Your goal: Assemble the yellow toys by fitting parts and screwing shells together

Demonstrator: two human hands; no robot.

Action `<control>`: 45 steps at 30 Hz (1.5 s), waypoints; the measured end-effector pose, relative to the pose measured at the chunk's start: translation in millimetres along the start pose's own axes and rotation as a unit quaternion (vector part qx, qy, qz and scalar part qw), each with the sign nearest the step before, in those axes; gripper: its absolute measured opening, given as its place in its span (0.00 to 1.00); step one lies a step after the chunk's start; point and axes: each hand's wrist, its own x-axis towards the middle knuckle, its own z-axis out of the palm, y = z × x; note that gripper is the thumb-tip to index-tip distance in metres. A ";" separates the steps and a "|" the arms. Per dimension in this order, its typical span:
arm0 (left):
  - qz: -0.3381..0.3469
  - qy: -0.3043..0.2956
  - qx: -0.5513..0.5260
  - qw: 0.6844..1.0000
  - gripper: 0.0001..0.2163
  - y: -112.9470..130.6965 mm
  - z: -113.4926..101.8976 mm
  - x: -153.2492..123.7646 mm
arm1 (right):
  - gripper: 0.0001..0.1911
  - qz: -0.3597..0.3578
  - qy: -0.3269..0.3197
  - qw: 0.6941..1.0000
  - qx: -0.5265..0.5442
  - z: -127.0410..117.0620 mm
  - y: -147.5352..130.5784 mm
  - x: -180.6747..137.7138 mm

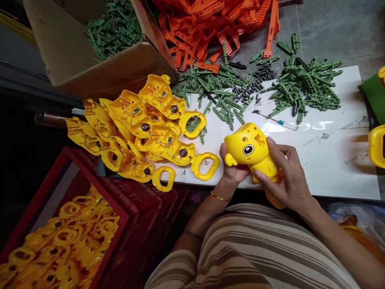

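While the left hand (234, 171) cups the toy (251, 146) at its head, the right hand (290, 174) clasps its body, probably so the two brace it steadily over the near edge of the white sheet (339, 160). Just beyond lies a slim tool (284, 123), seemingly within easy reach, then black springs (262, 78) and green pins (319, 88). Open shells (158, 145) crowd the left, leaving little room before the carton (120, 68); orange parts (210, 30) clutter the far side, and a red crate (141, 228) stands lower left.
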 end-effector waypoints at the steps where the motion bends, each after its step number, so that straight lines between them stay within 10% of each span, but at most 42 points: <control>1: -0.004 0.000 0.006 1.000 0.42 -0.1 -0.5 -0.6 | 0.41 0.000 0.000 1.000 -0.003 0.1 -0.7 -0.6; 45: 0.076 -0.080 0.174 0.979 0.36 37.0 21.9 -48.1 | 0.44 -0.012 0.060 0.996 -0.062 -3.1 -17.1 -20.6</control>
